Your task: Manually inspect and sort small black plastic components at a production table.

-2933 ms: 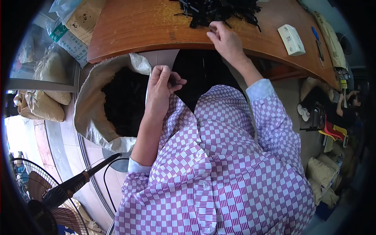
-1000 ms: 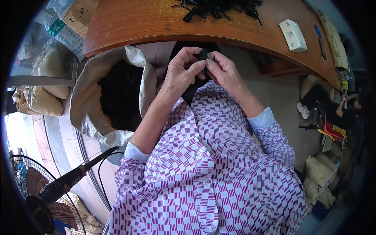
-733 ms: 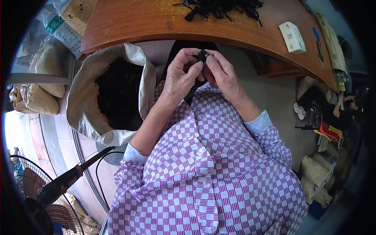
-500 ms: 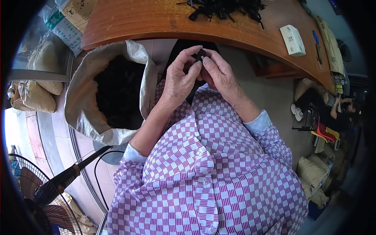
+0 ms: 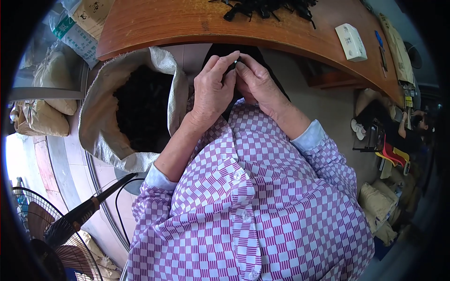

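Observation:
My left hand [image 5: 212,89] and my right hand [image 5: 260,84] meet over my lap, just short of the table edge. Both are closed, fingertips pinched together around a small black piece [image 5: 233,66]. Fingers cover most of it, and a tiny white spot shows at the fingertips. To the left of my left hand stands an open white woven sack [image 5: 176,100], its rim folded out. Many small black pieces [image 5: 143,110] fill it. A heap of black parts with thin strands [image 5: 269,8] lies on the wooden table [image 5: 187,23] ahead.
A white box [image 5: 351,43] and a blue pen [image 5: 378,39] lie on the table's right side. A fan [image 5: 56,234] stands at the lower left. Stuffed bags [image 5: 44,114] sit at the left. Another person [image 5: 408,129] sits at the far right.
My fingers have closed further around the black piece, which shows less now. Both hands stay in nearly the same place, and the view has shifted slightly.

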A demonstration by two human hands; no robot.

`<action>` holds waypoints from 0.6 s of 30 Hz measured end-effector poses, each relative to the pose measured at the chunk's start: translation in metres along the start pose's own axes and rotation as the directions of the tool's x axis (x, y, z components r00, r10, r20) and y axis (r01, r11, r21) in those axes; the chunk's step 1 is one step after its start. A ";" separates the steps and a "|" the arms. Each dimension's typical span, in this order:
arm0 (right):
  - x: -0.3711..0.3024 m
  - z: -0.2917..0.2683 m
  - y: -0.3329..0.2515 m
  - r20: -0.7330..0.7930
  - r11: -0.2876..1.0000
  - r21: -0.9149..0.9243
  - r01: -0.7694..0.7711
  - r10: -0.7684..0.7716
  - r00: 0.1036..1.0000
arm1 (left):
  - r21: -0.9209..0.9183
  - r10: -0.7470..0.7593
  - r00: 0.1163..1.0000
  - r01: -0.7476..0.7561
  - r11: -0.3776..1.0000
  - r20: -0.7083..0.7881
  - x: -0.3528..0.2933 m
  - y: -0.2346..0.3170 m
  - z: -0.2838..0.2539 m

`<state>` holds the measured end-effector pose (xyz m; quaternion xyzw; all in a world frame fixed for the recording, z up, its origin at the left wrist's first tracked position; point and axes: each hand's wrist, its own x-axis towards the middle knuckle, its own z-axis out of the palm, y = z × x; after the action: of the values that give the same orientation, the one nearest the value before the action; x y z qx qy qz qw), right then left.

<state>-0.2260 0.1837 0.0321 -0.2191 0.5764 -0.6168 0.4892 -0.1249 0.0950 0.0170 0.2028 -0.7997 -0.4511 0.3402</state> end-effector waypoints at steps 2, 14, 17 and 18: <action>-0.001 -0.006 0.000 0.016 0.995 0.012 -0.096 0.096 0.995 | 0.055 -0.015 1.000 0.014 0.998 0.009 -0.004 -0.005 0.003; 0.000 -0.025 0.003 0.068 0.972 -0.102 0.212 -0.206 0.976 | -0.607 -0.354 0.909 0.411 0.680 0.219 0.007 0.002 -0.016; 0.000 -0.030 0.003 0.106 0.970 -0.030 0.241 -0.236 0.966 | -0.694 -0.362 0.882 0.463 0.551 0.301 0.003 0.000 -0.016; 0.000 -0.033 0.004 0.127 0.976 -0.007 0.217 -0.214 0.968 | -0.698 -0.342 0.883 0.466 0.544 0.323 0.002 0.000 -0.015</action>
<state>-0.2519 0.2004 0.0209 -0.3241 0.5235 -0.6453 0.4523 -0.1155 0.0855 0.0231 0.1862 -0.4901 -0.8229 0.2191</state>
